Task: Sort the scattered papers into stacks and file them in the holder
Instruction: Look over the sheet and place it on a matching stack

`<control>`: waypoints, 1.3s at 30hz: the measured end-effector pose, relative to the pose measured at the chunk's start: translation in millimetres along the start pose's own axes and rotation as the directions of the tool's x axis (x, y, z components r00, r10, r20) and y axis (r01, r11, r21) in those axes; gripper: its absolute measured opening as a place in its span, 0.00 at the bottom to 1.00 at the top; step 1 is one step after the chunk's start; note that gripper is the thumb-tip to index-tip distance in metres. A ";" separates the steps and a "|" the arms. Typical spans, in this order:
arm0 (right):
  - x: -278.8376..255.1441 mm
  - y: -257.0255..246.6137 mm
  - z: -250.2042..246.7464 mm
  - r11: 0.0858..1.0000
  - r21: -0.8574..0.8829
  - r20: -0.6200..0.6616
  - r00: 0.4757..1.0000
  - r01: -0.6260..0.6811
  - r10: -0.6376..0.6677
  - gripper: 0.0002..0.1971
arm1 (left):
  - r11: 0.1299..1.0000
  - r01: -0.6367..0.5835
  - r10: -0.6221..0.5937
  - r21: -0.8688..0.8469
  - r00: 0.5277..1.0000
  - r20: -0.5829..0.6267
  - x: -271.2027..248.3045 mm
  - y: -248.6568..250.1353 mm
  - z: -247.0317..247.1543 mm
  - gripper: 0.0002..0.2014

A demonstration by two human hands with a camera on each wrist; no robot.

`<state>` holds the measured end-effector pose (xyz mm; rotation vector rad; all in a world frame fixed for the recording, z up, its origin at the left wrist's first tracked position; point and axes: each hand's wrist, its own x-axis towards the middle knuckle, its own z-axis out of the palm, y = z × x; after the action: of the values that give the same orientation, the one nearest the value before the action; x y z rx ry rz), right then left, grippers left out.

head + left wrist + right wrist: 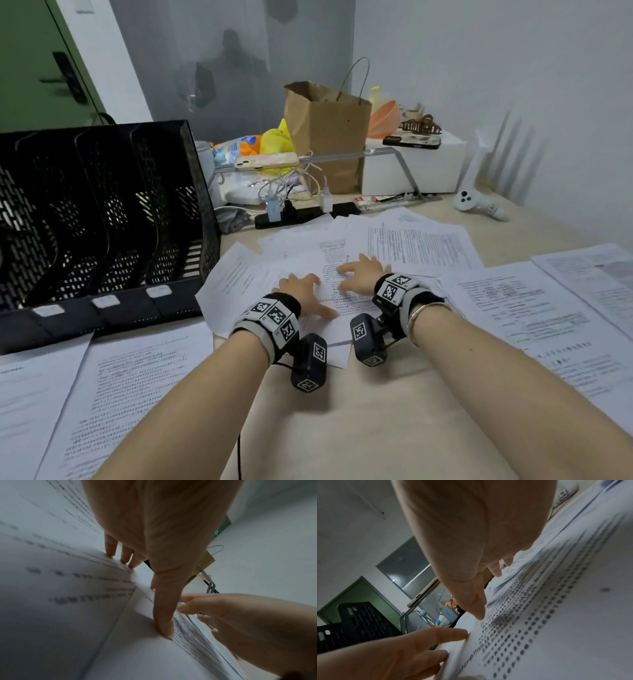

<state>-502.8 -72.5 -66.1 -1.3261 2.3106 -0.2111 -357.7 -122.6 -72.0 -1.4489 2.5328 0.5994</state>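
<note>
Both hands down flat: left hand [301, 291] and right hand [359, 274], fingers [163, 623] spread, gripping nothing, pressing the papers [346, 250] beside the holder [102, 219]. Gathering, I'd say; next, square one stack.

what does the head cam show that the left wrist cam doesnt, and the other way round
Only the head view shows the black file holder standing left of the hands, its slots apparently without papers, plus the loose sheets along the near left and right of the table.

Only the left wrist view shows, close up, the left fingertips and thumb pressing flat on the paper.

Both show the left hand and right hand spread on the middle pile of papers, and the brown paper bag behind.
</note>
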 end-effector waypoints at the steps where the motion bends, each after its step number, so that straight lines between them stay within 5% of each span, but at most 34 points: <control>1: 2.8 0.8 2.3 0.999 -0.035 0.019 1.000 -0.011 0.011 0.33 | 1.000 -0.003 0.003 0.003 1.000 -0.006 0.5 0.7 1.7 0.46; 5: 3.9 2.2 7.5 0.998 -0.065 0.009 1.000 0.001 0.000 0.38 | 0.999 -0.023 0.022 -0.024 0.999 -0.041 3.5 0.7 4.1 0.44; 10: -6.7 9.7 -3.5 0.975 0.197 -0.039 0.994 0.105 -0.099 0.41 | 0.998 -0.021 0.014 -0.067 0.996 -0.090 1.0 4.4 3.2 0.41; 16: -48.7 29.9 -15.9 0.869 0.432 -0.225 0.962 0.241 -0.154 0.17 | 0.981 0.060 -0.082 -0.186 0.990 -0.115 -2.5 14.1 3.5 0.48; 22: -79.9 48.6 -9.9 0.845 0.486 -0.200 0.970 0.221 -0.138 0.10 | 0.958 0.139 -0.161 -0.251 0.984 -0.069 -12.9 24.0 -0.2 0.50; 28: -89.4 59.5 -3.4 0.822 0.516 -0.208 0.966 0.240 -0.152 0.08 | 0.920 0.088 -0.114 -0.383 0.992 -0.046 -24.7 30.5 4.1 0.32; 33: -105.1 60.8 -7.3 0.796 0.517 -0.208 0.949 0.313 -0.238 0.07 | 0.889 -0.016 -0.092 -0.457 0.973 -0.214 -42.5 17.1 -1.7 0.14; 39: -125.2 53.6 -2.8 0.753 0.573 -0.226 0.946 0.323 -0.234 0.13 | 0.904 0.035 -0.160 -0.427 0.952 -0.261 -68.6 -23.8 -14.2 0.13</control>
<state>-492.4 61.3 -42.9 -1.3180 1.8717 -1.0818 -301.1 -85.1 -42.6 -1.9253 2.6317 1.0341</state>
